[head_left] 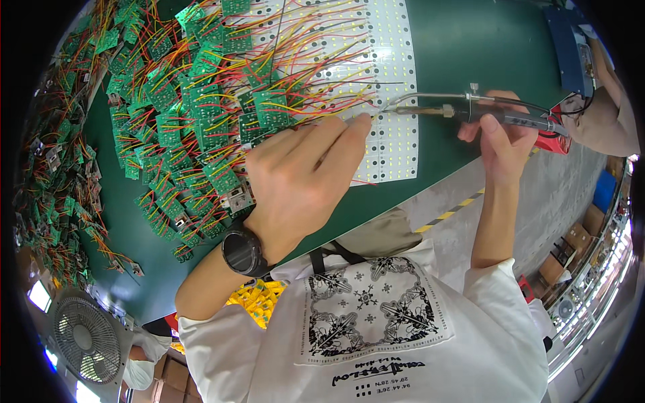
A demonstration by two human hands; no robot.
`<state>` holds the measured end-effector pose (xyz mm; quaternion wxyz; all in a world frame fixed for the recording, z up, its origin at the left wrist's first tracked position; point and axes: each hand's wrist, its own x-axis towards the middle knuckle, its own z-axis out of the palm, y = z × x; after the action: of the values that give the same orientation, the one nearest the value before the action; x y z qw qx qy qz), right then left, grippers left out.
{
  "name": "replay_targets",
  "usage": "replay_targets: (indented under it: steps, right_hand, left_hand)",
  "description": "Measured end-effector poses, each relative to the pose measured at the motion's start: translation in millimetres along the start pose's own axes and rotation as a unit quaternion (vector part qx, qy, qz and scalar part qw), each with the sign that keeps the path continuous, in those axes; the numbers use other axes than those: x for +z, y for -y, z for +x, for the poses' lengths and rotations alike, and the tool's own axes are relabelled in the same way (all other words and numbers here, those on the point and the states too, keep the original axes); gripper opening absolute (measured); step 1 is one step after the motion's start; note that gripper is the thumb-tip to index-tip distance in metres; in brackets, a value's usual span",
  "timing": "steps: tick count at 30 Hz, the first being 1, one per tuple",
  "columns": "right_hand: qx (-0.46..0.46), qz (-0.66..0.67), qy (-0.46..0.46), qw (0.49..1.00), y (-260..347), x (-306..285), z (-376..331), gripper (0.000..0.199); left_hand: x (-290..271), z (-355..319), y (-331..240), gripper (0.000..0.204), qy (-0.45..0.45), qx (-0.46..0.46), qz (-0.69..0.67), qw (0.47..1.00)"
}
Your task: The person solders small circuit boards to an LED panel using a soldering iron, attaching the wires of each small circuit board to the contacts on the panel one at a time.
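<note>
My right hand [504, 144] grips a soldering iron [430, 111] with a thin solder-feed tube clamped along it. The iron's tip reaches the white LED panel [393, 158] on the green bench. My left hand [302, 171], a black watch on its wrist, rests over the panel's near part. Its thumb and forefinger are pinched right beside the tip, on thin wires [336, 111] partly hidden by the fingers. Red, yellow and black wires run from the panel to many small green circuit boards [201, 111] on the left.
More wired boards [57, 221] are heaped at the far left. A blue box-shaped device [568, 50] stands at the bench's right end. Below left are a grey fan [84, 336] and yellow pieces [259, 302] beside my lap. Another person's arm [615, 101] shows at the right edge.
</note>
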<state>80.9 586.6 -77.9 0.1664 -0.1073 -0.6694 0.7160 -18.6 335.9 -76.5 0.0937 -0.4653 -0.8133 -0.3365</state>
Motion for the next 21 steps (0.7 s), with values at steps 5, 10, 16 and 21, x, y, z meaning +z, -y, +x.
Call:
replay_targets:
  steps: [5, 10, 16, 21]
  right_hand:
    - [-0.011, -0.016, 0.013, 1.0, 0.2, 0.1, 0.4, 0.029]
    - [-0.014, -0.018, 0.029, 0.999, -0.8, -1.1, 1.0, 0.029]
    - [-0.015, -0.025, 0.025, 0.999, -0.6, -0.8, 0.4, 0.03]
    - [-0.015, -0.029, 0.026, 0.999, -0.7, 0.0, -0.1, 0.03]
  left_hand:
    - [3.1, -1.7, 1.8, 0.024, 0.01, 0.006, 0.014, 1.0]
    - [5.6, -0.8, 1.0, 0.021, -0.024, -0.006, -0.002, 1.0]
    - [6.5, -2.5, 1.5, 0.021, -0.022, -0.008, -0.003, 1.0]
    - [5.7, -3.1, 0.9, 0.02, -0.023, -0.009, 0.002, 1.0]
